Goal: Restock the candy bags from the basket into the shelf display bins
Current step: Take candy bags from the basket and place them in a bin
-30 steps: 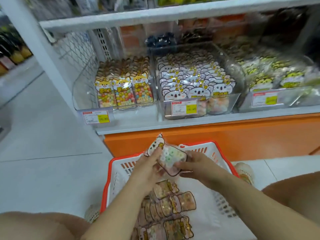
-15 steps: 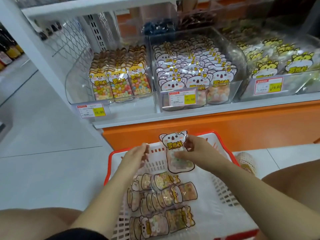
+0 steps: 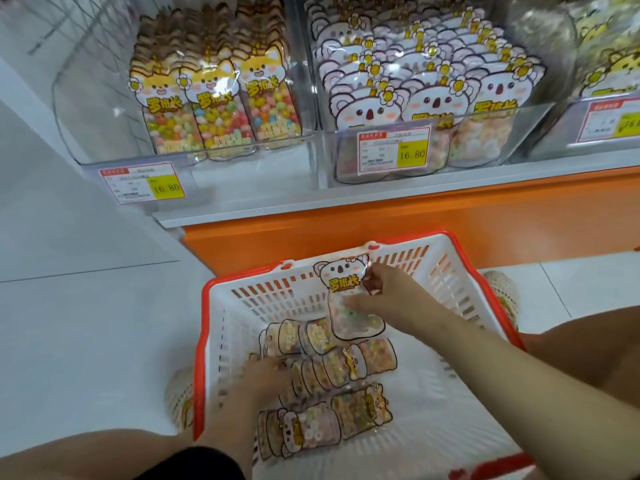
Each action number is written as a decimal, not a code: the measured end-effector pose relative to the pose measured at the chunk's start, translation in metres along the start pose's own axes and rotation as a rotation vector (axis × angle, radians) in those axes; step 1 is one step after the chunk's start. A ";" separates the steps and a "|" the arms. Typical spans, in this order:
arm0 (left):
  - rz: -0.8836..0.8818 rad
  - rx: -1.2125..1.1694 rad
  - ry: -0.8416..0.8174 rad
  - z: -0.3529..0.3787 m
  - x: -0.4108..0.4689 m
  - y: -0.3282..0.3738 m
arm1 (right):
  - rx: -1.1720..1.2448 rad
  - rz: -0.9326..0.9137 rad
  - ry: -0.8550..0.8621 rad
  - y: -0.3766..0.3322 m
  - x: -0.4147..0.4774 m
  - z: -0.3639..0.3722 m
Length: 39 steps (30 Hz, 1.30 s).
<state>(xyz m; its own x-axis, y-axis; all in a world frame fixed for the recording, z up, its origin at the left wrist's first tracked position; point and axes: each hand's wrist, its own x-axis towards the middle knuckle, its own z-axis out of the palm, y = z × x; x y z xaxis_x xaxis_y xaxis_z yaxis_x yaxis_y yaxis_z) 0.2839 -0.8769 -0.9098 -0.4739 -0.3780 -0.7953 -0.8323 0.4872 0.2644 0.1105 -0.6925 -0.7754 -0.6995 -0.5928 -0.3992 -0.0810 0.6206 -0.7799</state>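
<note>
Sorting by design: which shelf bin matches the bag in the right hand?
The middle bin: white koala bags like the held bag; the left bin holds orange dog-faced ones.

basket [image 3: 270,299] before shelf bins [image 3: 346,168], candy bags [image 3: 332,372] inside (lying flat)

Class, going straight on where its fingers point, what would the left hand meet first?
Probably the candy bags lying in the basket; the left hand is blurred, so contact is unclear.
</note>
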 end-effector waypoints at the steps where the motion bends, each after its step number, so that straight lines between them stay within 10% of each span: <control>1: 0.020 0.035 -0.008 0.003 0.004 0.001 | 0.003 0.010 -0.005 0.001 0.001 0.001; 10: 0.104 -0.086 0.094 -0.009 0.000 0.009 | 0.005 0.069 -0.041 0.000 0.003 -0.001; 20: 0.639 -0.528 0.435 -0.053 -0.116 0.095 | 0.069 -0.015 0.224 -0.024 -0.047 -0.013; 27: 0.900 -0.542 0.670 -0.070 -0.190 0.151 | 0.454 -0.315 0.230 -0.037 -0.079 -0.044; 35: 1.004 -0.309 0.726 -0.075 -0.210 0.184 | 1.118 -0.236 0.022 -0.047 -0.090 -0.064; 39: 0.905 -0.510 0.508 -0.091 -0.215 0.193 | 1.112 -0.285 -0.007 -0.052 -0.093 -0.065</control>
<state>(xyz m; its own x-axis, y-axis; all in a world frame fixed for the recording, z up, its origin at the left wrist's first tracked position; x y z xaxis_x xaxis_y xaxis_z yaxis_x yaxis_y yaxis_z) 0.1988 -0.7727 -0.6383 -0.9204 -0.3830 0.0781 -0.0939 0.4106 0.9070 0.1336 -0.6368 -0.6661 -0.7524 -0.6437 -0.1396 0.4385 -0.3314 -0.8354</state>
